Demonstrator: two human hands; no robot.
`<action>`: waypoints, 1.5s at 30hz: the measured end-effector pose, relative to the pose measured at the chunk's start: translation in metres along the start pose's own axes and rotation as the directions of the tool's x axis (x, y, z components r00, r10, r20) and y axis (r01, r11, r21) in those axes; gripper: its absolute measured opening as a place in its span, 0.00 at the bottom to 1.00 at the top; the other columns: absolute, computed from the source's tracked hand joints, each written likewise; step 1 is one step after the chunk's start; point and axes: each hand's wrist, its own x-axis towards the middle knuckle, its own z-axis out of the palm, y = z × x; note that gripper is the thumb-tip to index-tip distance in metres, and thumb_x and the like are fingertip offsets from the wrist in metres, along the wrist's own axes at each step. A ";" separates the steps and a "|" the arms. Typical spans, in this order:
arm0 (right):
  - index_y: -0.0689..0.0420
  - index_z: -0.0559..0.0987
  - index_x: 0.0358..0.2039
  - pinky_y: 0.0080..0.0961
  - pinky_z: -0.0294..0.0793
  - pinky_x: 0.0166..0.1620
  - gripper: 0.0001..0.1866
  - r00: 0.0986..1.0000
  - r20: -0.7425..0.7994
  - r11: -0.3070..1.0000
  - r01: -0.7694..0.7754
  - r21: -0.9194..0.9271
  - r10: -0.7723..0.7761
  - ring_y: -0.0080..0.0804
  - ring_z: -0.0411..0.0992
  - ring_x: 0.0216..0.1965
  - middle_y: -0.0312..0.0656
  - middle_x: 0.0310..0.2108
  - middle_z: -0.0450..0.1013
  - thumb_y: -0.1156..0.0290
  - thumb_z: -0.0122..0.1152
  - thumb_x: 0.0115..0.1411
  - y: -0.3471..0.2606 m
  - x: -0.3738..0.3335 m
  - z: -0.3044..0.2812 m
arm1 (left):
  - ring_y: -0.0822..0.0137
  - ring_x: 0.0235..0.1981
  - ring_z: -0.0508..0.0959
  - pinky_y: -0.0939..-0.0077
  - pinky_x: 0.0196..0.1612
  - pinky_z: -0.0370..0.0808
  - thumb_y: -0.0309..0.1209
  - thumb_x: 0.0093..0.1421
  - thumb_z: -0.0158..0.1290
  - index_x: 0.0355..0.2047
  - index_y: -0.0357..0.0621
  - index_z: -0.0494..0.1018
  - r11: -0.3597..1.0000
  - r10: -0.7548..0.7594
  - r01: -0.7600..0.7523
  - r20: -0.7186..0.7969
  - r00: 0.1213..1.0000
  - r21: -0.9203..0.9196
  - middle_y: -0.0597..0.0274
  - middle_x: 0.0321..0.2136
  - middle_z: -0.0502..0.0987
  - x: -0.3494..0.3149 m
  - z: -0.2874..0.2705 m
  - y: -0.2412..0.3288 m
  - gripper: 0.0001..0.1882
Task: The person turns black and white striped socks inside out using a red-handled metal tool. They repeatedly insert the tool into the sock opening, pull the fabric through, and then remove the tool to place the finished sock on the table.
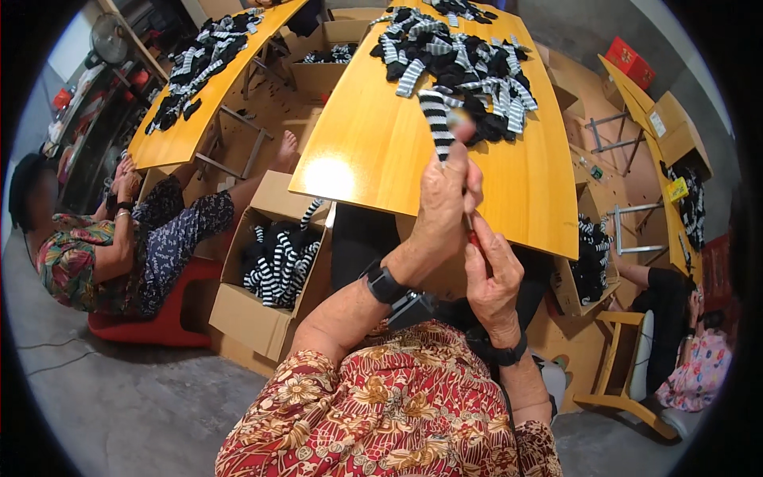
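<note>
Over the near part of the table, my left hand [443, 191] is closed around a black-and-white striped knit piece [435, 119], which stands up out of the fist. A blurred pale patch beside its upper end cannot be made out. Just below and to the right, my right hand [494, 278] pinches a thin tool with a red handle [474, 238]. The tool's upper end runs up to the left hand, and its tip is hidden there. Beyond my hands lies a heap of black and grey-white striped knit pieces [465, 60].
The heap lies on a yellow wooden table [358, 151]. An open carton [250, 314] of striped pieces stands at its left, another carton [566, 282] at its right. One person [103, 254] sits at the left near a second table [171, 135]; another [691, 358] sits at the right.
</note>
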 end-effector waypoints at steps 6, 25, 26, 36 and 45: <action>0.58 0.75 0.53 0.27 0.72 0.28 0.26 0.980 0.150 0.982 0.148 -0.115 -0.131 0.34 0.71 0.25 0.43 0.29 0.72 0.84 0.61 0.50 0.003 -0.010 -0.025 | 0.72 0.31 0.76 0.79 0.32 0.74 0.51 0.69 0.37 0.60 0.47 0.57 0.990 0.106 -0.109 -0.039 0.994 -0.094 0.56 0.40 0.75 0.013 -0.005 0.043 0.28; 0.64 0.75 0.52 0.25 0.74 0.34 0.22 0.999 -0.043 0.999 0.036 0.036 -0.034 0.37 0.73 0.30 0.47 0.31 0.73 0.84 0.57 0.54 -0.010 -0.021 0.008 | 0.85 0.12 0.55 0.92 0.15 0.52 0.48 0.68 0.41 0.56 0.43 0.61 0.944 0.148 -0.135 0.022 0.989 -0.300 0.71 0.20 0.69 0.018 0.006 0.037 0.25; 0.65 0.75 0.51 0.25 0.73 0.34 0.22 0.999 -0.046 0.999 0.027 0.041 -0.025 0.36 0.73 0.29 0.47 0.31 0.73 0.85 0.57 0.54 -0.011 -0.022 0.009 | 0.85 0.11 0.56 0.92 0.15 0.52 0.49 0.68 0.42 0.56 0.43 0.61 0.949 0.165 -0.147 0.041 0.986 -0.277 0.71 0.20 0.69 0.017 0.005 0.034 0.26; 0.67 0.75 0.50 0.23 0.71 0.36 0.18 0.998 -0.033 0.996 0.047 0.070 -0.044 0.33 0.71 0.30 0.46 0.31 0.73 0.83 0.54 0.58 -0.018 -0.004 0.012 | 0.84 0.12 0.54 0.89 0.15 0.52 0.48 0.69 0.40 0.58 0.37 0.59 0.987 0.127 -0.122 0.041 0.991 -0.105 0.75 0.13 0.60 0.005 0.011 0.035 0.28; 0.65 0.76 0.45 0.26 0.72 0.33 0.16 0.999 0.030 0.995 0.030 0.092 -0.033 0.35 0.72 0.27 0.46 0.29 0.73 0.84 0.58 0.54 -0.004 0.007 -0.004 | 0.79 0.22 0.67 0.86 0.26 0.66 0.46 0.69 0.41 0.57 0.41 0.61 0.979 0.071 -0.062 0.038 0.997 -0.193 0.66 0.28 0.71 -0.001 -0.009 0.027 0.25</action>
